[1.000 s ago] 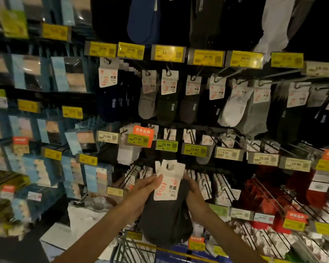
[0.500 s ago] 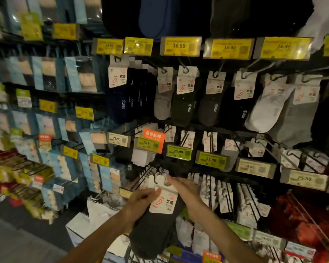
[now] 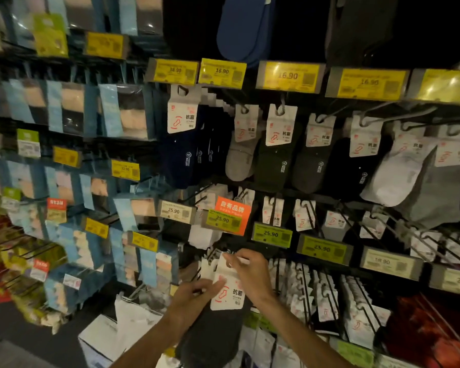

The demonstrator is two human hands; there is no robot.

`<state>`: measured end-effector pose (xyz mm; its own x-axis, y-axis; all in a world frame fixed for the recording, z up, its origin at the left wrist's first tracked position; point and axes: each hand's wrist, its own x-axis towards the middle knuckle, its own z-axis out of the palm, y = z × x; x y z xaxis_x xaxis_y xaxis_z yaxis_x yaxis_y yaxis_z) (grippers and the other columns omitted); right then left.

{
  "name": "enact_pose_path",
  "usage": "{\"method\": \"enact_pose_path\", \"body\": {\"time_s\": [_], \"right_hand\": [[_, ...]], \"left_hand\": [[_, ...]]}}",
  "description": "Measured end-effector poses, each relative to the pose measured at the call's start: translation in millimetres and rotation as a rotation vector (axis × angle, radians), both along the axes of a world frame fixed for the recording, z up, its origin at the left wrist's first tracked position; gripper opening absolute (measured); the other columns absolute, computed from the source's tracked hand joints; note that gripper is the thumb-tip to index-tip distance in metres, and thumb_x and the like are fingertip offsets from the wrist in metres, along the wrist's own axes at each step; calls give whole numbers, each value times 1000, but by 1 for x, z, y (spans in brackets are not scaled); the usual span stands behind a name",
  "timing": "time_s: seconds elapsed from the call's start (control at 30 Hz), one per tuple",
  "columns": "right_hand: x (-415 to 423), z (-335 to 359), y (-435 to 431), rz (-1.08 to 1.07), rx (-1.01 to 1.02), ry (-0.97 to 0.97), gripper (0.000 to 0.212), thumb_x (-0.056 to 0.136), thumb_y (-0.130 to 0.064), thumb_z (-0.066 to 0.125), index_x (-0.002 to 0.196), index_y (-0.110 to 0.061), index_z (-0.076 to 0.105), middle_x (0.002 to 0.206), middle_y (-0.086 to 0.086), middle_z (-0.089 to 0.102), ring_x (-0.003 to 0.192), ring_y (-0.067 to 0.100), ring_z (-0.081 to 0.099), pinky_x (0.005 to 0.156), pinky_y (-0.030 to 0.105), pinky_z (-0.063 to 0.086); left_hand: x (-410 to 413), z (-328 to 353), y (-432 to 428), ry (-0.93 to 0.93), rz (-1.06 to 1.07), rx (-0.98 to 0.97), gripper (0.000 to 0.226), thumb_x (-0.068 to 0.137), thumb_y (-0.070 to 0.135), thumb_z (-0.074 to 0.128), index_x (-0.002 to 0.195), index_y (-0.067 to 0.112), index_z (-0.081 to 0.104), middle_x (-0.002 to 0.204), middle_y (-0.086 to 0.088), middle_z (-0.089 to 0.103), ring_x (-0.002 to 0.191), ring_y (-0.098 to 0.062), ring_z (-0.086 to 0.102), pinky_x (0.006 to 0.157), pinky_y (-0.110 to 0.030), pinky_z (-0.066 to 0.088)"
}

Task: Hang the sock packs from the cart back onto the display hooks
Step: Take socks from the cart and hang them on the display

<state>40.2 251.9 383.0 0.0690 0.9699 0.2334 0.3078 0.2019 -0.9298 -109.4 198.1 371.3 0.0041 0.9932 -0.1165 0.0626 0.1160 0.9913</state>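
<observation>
Right hand point(image 3: 250, 274) pinches the sock pack point(image 3: 227, 292) top just below the orange tag point(image 3: 233, 216), left hand point(image 3: 194, 296) grips its side. Mid-hang, I'd say; next, feed its hole over the hook.

Sock pack point(image 3: 225, 304) below price tags point(image 3: 271, 233), between hands.

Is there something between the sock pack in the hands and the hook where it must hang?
Nothing visible blocks it. The left hand and right hand hold the sock pack with its card top at the lower hook row, beside white cards hanging there. The hook's tip is hidden behind the card.
</observation>
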Motion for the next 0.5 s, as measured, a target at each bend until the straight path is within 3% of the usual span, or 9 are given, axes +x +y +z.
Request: {"method": "enact_pose_path", "body": {"time_s": [0.2,0.3,0.37,0.43,0.5], "right_hand": [[-9,-3,17,29,-46,-115,33,89,-32,70,66,-8,70,66,4,68,58,6,58,59,25,40],[-7,-4,20,29,-76,-201,37,92,-28,67,70,1,70,68,16,67,55,4,52,56,18,33],[-10,-6,22,23,-87,-204,31,93,-23,66,68,-3,69,65,9,66,55,-2,53,58,15,35],[-15,-7,25,6,-107,-185,28,94,-19,64,70,-5,68,66,4,65,57,-4,55,59,13,37],[-19,-7,28,-31,-110,-165,28,94,-19,62,74,0,67,71,12,66,59,1,54,57,14,37]], "left_hand": [[-20,-11,25,29,3,61,16,82,15,79,70,5,77,70,15,74,67,5,68,59,-6,45],[-25,-19,36,37,-10,96,30,81,6,79,54,12,69,64,9,71,63,8,64,61,-6,44],[-28,-23,41,37,-16,117,37,80,4,79,48,16,64,62,8,69,61,8,62,61,-7,43],[-30,-27,47,25,-22,123,33,80,2,79,51,10,66,61,7,68,60,6,62,60,-7,44],[-32,-27,51,22,-30,131,23,81,3,79,60,2,71,62,3,70,60,3,64,59,-9,45]]}}
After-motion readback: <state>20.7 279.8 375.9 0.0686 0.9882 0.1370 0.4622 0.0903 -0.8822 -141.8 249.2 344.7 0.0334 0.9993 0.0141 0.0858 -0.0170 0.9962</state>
